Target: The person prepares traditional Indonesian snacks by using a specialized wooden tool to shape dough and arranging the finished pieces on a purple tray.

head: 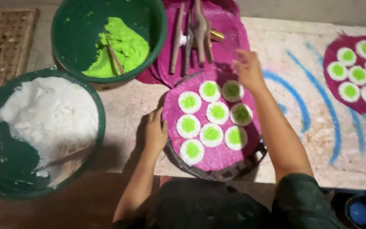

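**Asker:** So what filled the frame, biggest things first?

**Describer:** Largest was the pale work surface (pixel 284 51), streaked with blue painted arcs. At lower left sat a green basin of white paste (pixel 47 114) with a stick in it; above it, upper left of centre, a second green basin of bright green paste (pixel 121 46), also with a stick. Both stood close beside the work, likely to keep them within reach.

**Asker:** And the work itself?

**Describer:** At centre lay a round magenta sheet (pixel 217 159) on a woven tray (pixel 234 171), carrying eight white discs with green centres (pixel 211 135). A second filled magenta sheet (pixel 339 101) lay at the right edge, apart from the first. Wooden tools (pixel 200 29) rested on spare magenta sheets at top centre.

**Asker:** The hands?

**Describer:** The left hand (pixel 155 131) lay flat, fingers spread, against the tray's left rim, seemingly steadying it. The right hand (pixel 247 70) hovered at the sheet's upper right edge, fingers loosely curled; blur hid whether it pinched anything.
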